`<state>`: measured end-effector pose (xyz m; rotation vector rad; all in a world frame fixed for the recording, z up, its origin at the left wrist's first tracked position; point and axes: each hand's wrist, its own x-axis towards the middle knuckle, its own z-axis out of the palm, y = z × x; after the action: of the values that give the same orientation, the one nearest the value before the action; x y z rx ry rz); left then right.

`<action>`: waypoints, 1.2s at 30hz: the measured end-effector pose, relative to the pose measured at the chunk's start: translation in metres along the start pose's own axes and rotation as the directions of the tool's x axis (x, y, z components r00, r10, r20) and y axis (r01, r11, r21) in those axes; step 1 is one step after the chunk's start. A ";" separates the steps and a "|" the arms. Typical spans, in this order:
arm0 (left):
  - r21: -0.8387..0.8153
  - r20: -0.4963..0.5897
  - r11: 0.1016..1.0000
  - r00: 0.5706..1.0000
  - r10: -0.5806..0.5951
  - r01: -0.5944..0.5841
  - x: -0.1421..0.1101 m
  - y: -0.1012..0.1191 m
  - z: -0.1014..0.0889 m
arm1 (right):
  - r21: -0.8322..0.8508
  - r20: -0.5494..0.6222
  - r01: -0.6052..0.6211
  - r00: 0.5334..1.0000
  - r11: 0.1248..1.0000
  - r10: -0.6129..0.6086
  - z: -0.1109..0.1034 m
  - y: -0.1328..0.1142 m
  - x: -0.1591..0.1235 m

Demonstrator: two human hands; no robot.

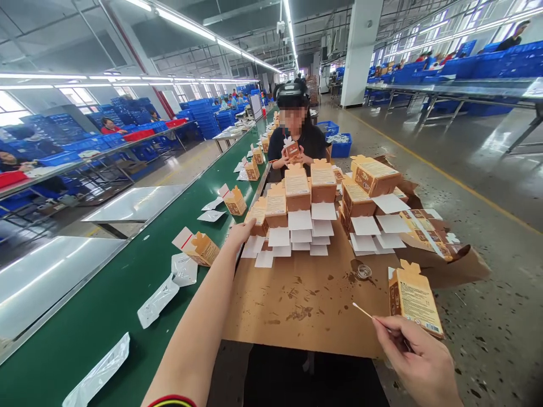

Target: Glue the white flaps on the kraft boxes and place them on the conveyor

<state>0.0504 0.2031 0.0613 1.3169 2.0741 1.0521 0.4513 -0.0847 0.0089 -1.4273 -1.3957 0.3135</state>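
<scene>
My left hand (240, 232) reaches forward with its fingers closed on an orange carton (257, 217) at the left end of a stacked row of orange cartons (297, 191) with white flaps hanging open. My right hand (418, 364), at the lower right, pinches a thin white-tipped swab stick (363, 311). An upright orange carton (414, 298) stands just beyond that hand. Both hands hover over a stained cardboard sheet (305, 299). A small round glue dish (363, 272) sits on the sheet between the stack and the swab.
A green conveyor belt (106, 316) runs along the left, carrying loose cartons (199, 247) and silver pouches (159, 301). Opposite me a co-worker (297, 144) holds a small carton. More cartons (373, 175) pile at the right; blue crates (339, 144) stand behind.
</scene>
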 end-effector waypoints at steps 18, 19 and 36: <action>-0.603 0.312 0.740 0.942 -0.126 0.299 -0.236 -0.125 0.007 | -0.579 0.531 0.148 0.815 0.802 0.232 0.019 0.034 0.139; -0.584 0.305 0.765 0.946 -0.104 0.273 -0.236 -0.121 0.013 | -0.584 0.533 0.153 0.813 0.798 0.234 0.019 0.035 0.141; -0.468 0.316 0.868 0.949 -0.011 0.166 -0.223 -0.129 0.030 | 0.025 0.474 0.145 0.870 0.989 -0.139 0.127 -0.015 -0.042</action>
<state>0.0982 -0.0187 -0.0638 1.0325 1.4907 1.1528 0.3326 -0.0628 -0.0499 -1.2953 -1.8928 0.5905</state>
